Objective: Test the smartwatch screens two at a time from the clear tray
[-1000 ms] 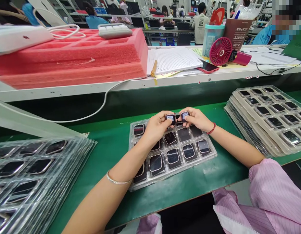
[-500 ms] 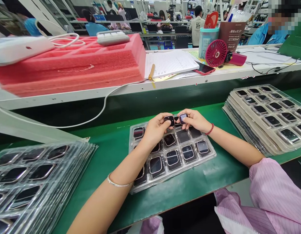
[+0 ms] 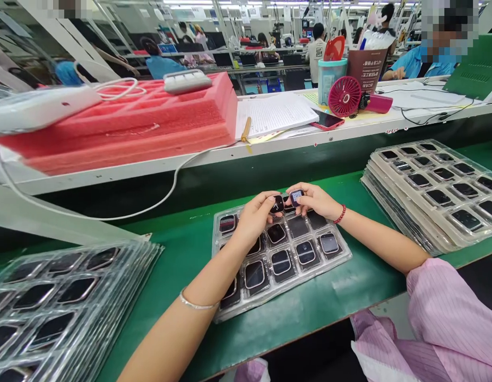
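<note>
My left fingers (image 3: 265,199) are pinched around a dark-faced watch (image 3: 277,203), the thumb on its front near the edge, so a white mark on its screen can be seen past the thumb. My right fingers (image 3: 306,201) grip a code-faced watch (image 3: 296,197) the same way, with the thumb low so that most of the square code shows. I suppose I hold both faces toward me, side by side, so I can read the two screens at a glance.

Both watches are over the far side of a clear tray (image 3: 344,255), probably so that each is near a pocket. I can't tell whether my fingers rest on the tray. Its nearer pockets hold more watches, laid face up, one to a pocket, which likely saves the screens from rubbing; two pockets beside my right fingers show flat dark squares.

The tray lies slightly askew on the green counter (image 3: 309,310), right in front of me, within easy reach of both arms. A left stack (image 3: 122,310) and a right stack (image 3: 405,211) of similar filled trays flank it, presumably to leave the middle for handling. On the shelf (image 3: 293,146) above, the pink foam (image 3: 190,127), the papers (image 3: 265,115) and the small fan (image 3: 344,96) sit well apart from the watches, likely so nothing crowds my fingers.
</note>
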Motion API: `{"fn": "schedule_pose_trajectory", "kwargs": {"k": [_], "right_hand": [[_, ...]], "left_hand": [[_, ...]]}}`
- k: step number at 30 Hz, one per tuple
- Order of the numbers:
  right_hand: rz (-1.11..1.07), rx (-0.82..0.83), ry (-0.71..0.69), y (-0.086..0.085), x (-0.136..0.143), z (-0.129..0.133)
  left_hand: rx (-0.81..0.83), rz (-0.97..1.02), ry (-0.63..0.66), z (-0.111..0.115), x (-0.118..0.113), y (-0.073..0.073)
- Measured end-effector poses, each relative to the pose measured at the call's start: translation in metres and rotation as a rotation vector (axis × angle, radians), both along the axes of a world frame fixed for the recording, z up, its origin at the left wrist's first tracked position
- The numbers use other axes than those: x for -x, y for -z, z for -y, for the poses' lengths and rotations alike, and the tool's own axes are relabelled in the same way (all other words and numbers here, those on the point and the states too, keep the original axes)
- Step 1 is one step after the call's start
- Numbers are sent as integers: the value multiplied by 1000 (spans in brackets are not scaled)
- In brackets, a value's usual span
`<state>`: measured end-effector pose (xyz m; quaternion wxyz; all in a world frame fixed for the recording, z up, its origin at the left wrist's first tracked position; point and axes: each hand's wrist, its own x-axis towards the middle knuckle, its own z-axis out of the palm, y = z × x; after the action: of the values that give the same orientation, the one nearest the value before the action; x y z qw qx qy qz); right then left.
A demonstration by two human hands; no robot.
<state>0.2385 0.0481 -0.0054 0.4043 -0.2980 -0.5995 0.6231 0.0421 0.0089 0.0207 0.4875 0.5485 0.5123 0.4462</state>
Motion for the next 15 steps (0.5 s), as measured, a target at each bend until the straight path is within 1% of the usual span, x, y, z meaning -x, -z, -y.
{"fn": "schedule_pose_trajectory", "kwargs": {"k": [5, 10, 15], "right_hand": [[-3, -14, 6, 1, 1, -1], [12, 5, 5, 1, 1, -1], [7, -6, 5, 2, 0, -1]], "left_hand": [[-38, -19, 18, 0, -1, -2], [8, -3, 39, 0, -3, -1], [-34, -17, 50, 0, -2, 1]]}}
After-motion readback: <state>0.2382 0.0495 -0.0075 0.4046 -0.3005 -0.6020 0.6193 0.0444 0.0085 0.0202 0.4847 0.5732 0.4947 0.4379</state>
